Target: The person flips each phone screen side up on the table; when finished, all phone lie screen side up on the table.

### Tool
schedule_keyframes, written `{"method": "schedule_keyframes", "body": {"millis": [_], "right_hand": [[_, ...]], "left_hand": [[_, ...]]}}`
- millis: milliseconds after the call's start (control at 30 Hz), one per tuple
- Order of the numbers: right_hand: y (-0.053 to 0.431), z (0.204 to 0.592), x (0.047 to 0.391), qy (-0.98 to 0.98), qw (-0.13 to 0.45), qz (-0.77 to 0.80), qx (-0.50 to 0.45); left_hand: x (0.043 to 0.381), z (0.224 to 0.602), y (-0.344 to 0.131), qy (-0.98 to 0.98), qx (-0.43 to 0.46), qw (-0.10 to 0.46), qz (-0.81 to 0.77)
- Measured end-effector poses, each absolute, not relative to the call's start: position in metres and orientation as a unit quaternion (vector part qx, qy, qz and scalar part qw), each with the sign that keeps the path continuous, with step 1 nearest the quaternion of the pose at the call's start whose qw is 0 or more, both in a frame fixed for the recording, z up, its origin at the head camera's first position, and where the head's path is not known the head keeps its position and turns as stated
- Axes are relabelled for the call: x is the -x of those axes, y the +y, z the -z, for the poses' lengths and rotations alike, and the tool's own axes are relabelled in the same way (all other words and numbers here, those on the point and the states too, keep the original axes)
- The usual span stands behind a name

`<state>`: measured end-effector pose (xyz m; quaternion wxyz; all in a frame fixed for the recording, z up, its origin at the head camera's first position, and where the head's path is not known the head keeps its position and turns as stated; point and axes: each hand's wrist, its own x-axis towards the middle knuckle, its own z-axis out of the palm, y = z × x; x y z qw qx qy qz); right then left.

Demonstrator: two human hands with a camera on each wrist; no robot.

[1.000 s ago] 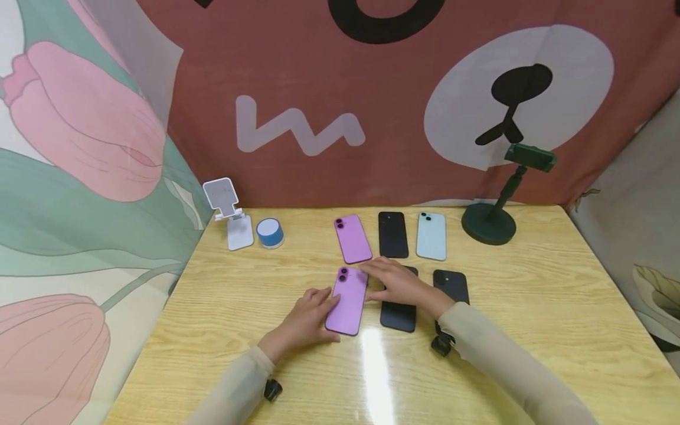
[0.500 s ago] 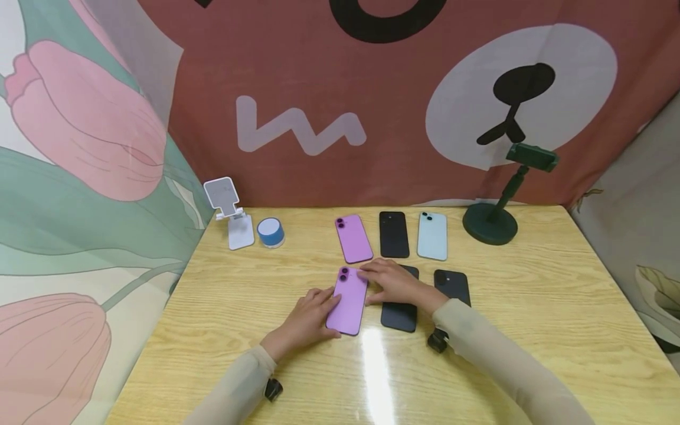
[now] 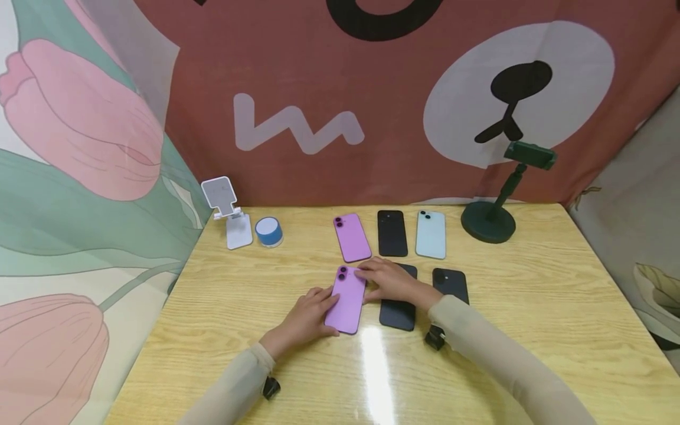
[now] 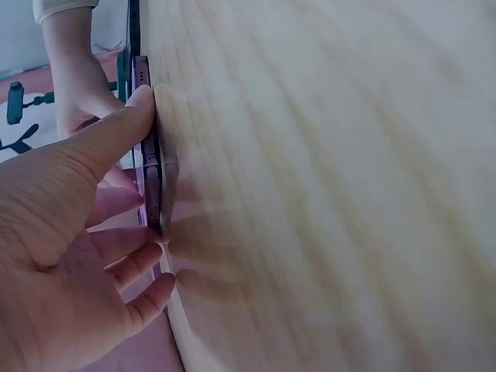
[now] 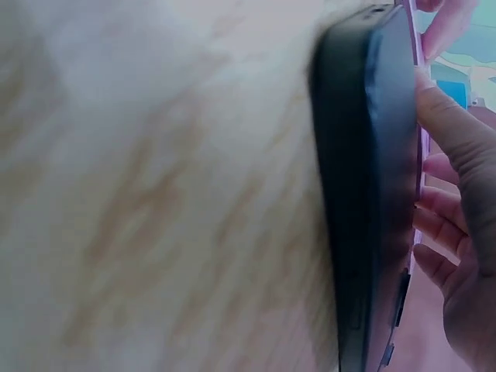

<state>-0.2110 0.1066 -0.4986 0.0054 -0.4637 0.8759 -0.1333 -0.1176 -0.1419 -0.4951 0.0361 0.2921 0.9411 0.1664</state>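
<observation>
Since a second ago, the right sleeve (image 3: 499, 345) and right hand (image 3: 390, 280) have edged toward nine o'clock. Room on the counter (image 3: 223, 307) is widest at the near purple phone's (image 3: 346, 313) nine and six o'clock. At its eight, the left hand (image 3: 305, 316), and at two, the right, hold its edges with half-bent fingers (image 4: 138, 266). Three o'clock is tight: a narrow gap, then a black phone (image 3: 398, 316). Just beyond twelve lies the far purple phone (image 3: 352, 238).
</observation>
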Motion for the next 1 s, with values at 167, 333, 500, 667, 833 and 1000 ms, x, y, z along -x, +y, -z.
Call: {"method": "schedule_keyframes", "body": {"millis": [167, 333, 500, 667, 833, 1000], "right_hand": [[0.106, 0.499, 0.211, 0.873, -0.006, 0.133, 0.469], [0.106, 0.500, 0.208, 0.867, -0.019, 0.146, 0.476], [0.106, 0.500, 0.205, 0.865, -0.009, 0.179, 0.469], [0.107, 0.501, 0.203, 0.866, -0.002, 0.204, 0.457], [0.107, 0.503, 0.204, 0.857, -0.020, 0.244, 0.453], [0.106, 0.504, 0.203, 0.844, -0.051, 0.264, 0.463]], "left_hand": [[0.118, 0.495, -0.142, 0.939, -0.285, 0.049, -0.187], [0.118, 0.495, -0.142, 0.934, -0.279, 0.065, -0.213], [0.117, 0.495, -0.143, 0.927, -0.285, 0.066, -0.234], [0.117, 0.494, -0.145, 0.918, -0.280, 0.079, -0.270], [0.120, 0.489, -0.145, 0.907, -0.248, 0.112, -0.322], [0.122, 0.485, -0.144, 0.906, -0.239, 0.128, -0.326]]}}
